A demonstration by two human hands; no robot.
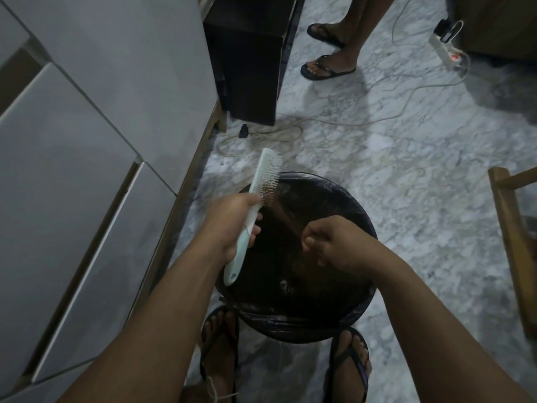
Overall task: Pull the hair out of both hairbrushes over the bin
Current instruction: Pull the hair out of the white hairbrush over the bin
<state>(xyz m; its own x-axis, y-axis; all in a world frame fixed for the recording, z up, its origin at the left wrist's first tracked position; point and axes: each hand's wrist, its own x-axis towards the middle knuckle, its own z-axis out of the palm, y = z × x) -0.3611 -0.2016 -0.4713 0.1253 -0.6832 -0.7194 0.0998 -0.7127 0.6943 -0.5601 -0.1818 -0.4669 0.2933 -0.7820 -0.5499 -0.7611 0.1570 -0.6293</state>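
Now the left hand (232, 225) fists the pale hairbrush (255, 205), its head toward upper centre; the right hand (334, 242) pinches a hair strand (286, 218) stretched lower right over the bin (369, 228).

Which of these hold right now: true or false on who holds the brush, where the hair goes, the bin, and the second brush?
1. The left hand grips the pale mint plastic hairbrush by its handle. True.
2. The right hand is open and empty. False: its fingers pinch a strand of brown hair stretched from the bristles.
3. The round bin with a black liner sits below both hands. True.
4. The brush bristles face the white cabinets. False: they face right, toward the right hand.
5. A second hairbrush lies in the bin. False: none is visible.
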